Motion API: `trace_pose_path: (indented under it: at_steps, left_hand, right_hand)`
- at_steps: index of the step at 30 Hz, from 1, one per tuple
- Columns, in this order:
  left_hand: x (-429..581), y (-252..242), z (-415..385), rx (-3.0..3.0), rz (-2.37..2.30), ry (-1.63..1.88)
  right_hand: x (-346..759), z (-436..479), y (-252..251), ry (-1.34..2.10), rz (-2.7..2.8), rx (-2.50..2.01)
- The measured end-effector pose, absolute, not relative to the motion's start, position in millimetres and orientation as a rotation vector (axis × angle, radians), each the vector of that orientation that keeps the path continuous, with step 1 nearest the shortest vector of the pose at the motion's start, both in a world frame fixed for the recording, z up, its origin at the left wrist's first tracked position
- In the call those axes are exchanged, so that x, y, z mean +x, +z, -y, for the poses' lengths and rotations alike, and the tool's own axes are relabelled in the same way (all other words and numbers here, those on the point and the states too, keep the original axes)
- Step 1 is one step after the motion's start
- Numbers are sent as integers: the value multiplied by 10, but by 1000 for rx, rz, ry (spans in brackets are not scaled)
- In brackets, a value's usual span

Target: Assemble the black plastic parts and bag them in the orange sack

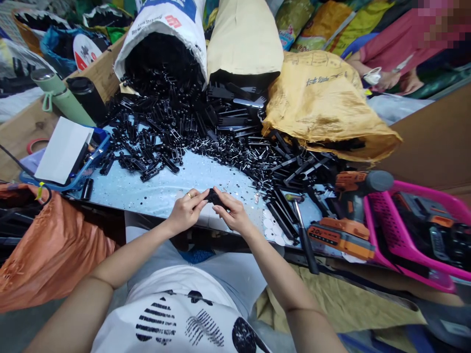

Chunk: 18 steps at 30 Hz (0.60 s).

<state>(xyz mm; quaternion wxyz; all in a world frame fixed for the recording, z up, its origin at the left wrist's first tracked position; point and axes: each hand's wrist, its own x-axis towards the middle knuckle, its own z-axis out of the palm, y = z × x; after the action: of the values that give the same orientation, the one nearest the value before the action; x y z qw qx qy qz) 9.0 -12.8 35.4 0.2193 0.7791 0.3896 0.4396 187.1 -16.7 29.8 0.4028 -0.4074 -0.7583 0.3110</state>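
Low in the middle of the frame: left hand (187, 210) and right hand (231, 212) meeting over the near edge of the table (162, 189), fingertips of both pinched together on one small black part (214, 197), held up clear of the tabletop. Held close to the body and between both hands, probably for turning or fitting with a steady grip.

Behind, across the middle and upper middle: a heap of black parts (176, 132), far too many to count, spilling from the mouth of a white sack (162, 29) tipped on its side, apparently for easy reach. Beside it, upper middle, one beige sack (245, 39); to the right, one yellow sack (324, 98) slumped with more black pieces under its edge. Three sacks in all.

Upper left: two bottles, one green bottle (61, 93) and one black bottle (86, 95), lying against the wooden rim. Left: one blue tray (93, 159) under a white sheet. Right: one orange drill (349, 206) beside one pink basket (401, 230); one hammer (303, 230) lying handle toward the body. Lower middle right: a cluster of white discs (272, 228), roughly six. Upper right: another person's hands (393, 78).
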Motion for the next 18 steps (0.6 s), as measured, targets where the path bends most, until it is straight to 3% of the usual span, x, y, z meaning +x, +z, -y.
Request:
trace_pose_path:
  at_steps: [6, 12, 18]
  left_hand:
    - [274, 447, 187, 1933, -1194, 1532]
    - [143, 510, 54, 2028, -960, 1498]
    - [181, 251, 94, 1899, -1158, 1409]
  right_hand:
    - [1549, 302, 290, 615, 1656, -1182]
    - [1506, 303, 277, 537, 1665, -1101]
    - [1421, 289, 92, 582, 1704, -1174]
